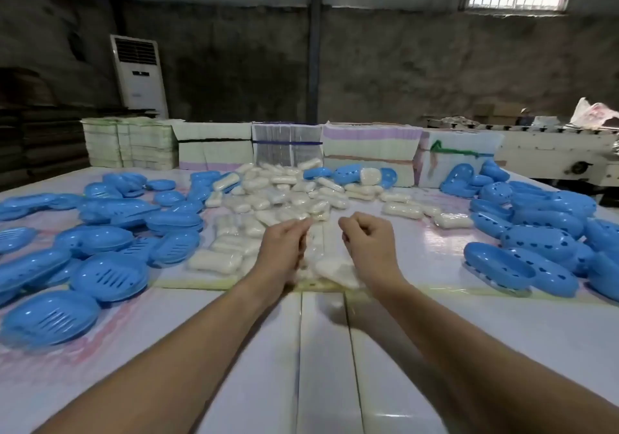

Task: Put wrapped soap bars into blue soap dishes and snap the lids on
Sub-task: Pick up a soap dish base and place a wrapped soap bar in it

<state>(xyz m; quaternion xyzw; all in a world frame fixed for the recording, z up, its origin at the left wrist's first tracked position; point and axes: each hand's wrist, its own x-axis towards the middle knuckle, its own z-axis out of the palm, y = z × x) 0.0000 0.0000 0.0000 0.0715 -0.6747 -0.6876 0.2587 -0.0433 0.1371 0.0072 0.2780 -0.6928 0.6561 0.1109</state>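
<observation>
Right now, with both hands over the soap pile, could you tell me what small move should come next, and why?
Probably lower the right hand onto the soap bar just beneath it and take a grip. Both hands hover, fingers loosely curled, seemingly holding nothing; the left hand could then reach for a slotted dish on the left.

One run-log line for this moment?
left hand: curled, over soap pile | right hand: curled, grip unclear | slotted dishes: left | lids: right

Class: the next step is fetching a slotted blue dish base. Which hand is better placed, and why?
Probably the left hand: the slotted bases are heaped on its side, while the heart-holed lids lie on the side of the right hand.
</observation>
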